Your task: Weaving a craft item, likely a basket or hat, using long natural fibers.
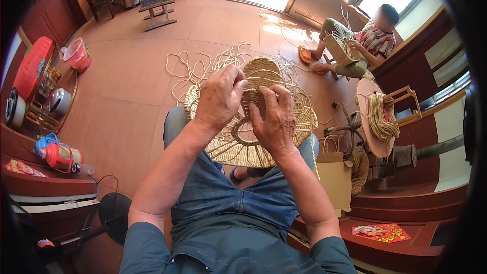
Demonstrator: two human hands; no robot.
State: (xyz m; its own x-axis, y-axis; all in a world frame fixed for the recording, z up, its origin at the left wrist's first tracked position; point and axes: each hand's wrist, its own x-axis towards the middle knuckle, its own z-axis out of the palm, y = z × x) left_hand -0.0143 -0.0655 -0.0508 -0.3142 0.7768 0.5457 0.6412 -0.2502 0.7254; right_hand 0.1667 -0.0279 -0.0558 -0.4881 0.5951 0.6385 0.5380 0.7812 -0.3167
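A partly woven straw basket [236, 158] lies across my lap, with open spoke-like cords round a ring in its middle and a rounded, tightly woven panel [262, 65] at its far side. My left hand [220, 94] is closed in a pinch on a straw cord at the panel's left edge. Just to the right, my right hand [275, 119] has its thumb and bent fingers pressed on the same woven panel. The cord between the fingertips is partly hidden. Loose straw cords [190, 63] spread over the floor beyond the basket.
At the far right, a seated person [375, 40] holds another woven basket [341, 48]. A cord hank [381, 122] hangs on a round board near a cardboard box [332, 177]. A low stool [158, 7] stands far left, a pink bucket [77, 55] nearer.
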